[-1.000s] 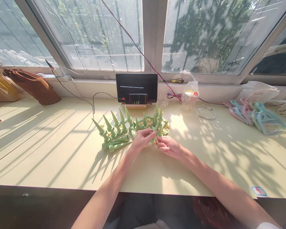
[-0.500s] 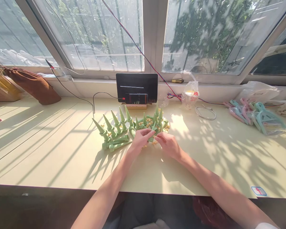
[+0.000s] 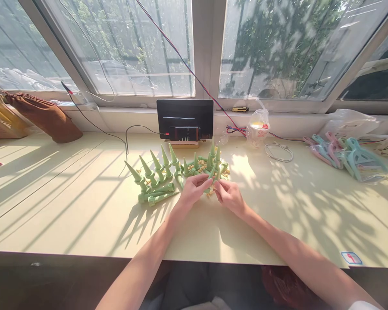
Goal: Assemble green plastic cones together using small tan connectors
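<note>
My left hand (image 3: 193,189) is closed around a green pointed plastic spike (image 3: 212,171), its tip angled up past my fingers. Close beside it, my right hand (image 3: 230,197) has thumb and fingers pinched together at the spike's lower part; whatever they hold is too small or hidden to make out. Just beyond my hands lies a pile of green spikes and small yellowish pieces (image 3: 225,172), partly covered by my fingers. Several assembled green spikes (image 3: 155,161) stand in a row to the left. Two green spikes (image 3: 161,197) lie flat in front of that row.
A tablet (image 3: 185,114) and a phone (image 3: 187,134) lean on a wooden stand behind the pile. A coiled white cable (image 3: 278,153) and bagged pastel hangers (image 3: 364,161) lie to the right. At far left rests a brown drawstring bag (image 3: 48,118).
My right hand has come up and closer to the left hand, and its fingers now meet near the spike. My left hand has shifted slightly right with the spike.
</note>
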`<state>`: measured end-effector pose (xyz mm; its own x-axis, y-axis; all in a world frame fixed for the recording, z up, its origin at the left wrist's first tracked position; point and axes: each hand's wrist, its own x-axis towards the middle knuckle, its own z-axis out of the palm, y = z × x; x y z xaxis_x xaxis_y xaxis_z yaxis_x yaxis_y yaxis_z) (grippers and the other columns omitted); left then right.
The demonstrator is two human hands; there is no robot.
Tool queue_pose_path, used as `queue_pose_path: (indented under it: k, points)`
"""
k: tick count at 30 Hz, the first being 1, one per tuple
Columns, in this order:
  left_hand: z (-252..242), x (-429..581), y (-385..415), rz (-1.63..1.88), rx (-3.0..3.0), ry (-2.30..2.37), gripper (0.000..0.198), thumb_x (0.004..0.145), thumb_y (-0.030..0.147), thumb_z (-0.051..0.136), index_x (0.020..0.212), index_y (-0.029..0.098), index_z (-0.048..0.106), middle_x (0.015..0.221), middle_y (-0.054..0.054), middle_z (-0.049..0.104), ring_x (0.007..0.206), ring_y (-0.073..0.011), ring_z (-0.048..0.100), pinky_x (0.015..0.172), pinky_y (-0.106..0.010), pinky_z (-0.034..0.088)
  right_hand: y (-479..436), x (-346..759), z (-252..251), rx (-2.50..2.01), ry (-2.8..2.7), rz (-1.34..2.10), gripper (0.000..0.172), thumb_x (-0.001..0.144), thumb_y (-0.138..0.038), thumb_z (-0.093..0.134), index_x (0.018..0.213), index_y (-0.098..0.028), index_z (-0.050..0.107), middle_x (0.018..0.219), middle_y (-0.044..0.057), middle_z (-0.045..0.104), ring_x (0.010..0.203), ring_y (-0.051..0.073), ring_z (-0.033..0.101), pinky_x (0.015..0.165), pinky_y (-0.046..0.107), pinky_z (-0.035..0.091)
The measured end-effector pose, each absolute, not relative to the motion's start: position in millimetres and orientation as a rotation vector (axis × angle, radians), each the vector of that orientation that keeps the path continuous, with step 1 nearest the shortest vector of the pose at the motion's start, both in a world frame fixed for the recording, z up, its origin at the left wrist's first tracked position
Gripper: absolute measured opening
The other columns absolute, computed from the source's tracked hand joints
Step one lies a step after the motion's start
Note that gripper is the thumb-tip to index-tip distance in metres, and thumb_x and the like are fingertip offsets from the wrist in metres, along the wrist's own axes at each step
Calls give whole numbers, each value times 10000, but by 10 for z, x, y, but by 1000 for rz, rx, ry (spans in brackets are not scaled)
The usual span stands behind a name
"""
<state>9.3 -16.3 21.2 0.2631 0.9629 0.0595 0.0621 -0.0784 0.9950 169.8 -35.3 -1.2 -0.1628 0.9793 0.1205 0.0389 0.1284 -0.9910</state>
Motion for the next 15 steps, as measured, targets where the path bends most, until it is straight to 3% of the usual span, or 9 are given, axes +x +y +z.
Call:
queue_pose_path:
  k: [4,7,11,15]
  points:
    - [177,95,-160,1068,1535,1012,402,819,512,680,1018,170,751,653,-6,549,541,-85,360,461,-224,246,-329,1691,15,-1047,-1133,1576,493,785,-630,658,625,-204,469,489,-73,356,350,43,237,341,213,126]
    - [166,97,-167,1097,1601,1003,355,825,493,681,967,175,749,579,28,440,530,-89,314,480,-241,236,-296,1730,31,-1033,-1027,1749,493,727,-589,725,600,-193,461,467,-90,331,343,23,213,323,182,94]
    - [161,110,-173,1125,1628,1004,325,822,481,684,908,172,735,607,20,477,540,-93,320,500,-255,250,-269,1765,59,-1056,-955,1874,470,707,-467,760,563,-196,403,465,-99,306,347,12,217,313,161,99]
    - [177,128,-167,1106,1580,994,336,810,488,692,895,165,727,629,13,506,552,-91,363,495,-241,265,-280,1723,73,-1094,-991,1806,505,749,-514,731,555,-203,383,457,-86,330,342,23,248,318,167,115]
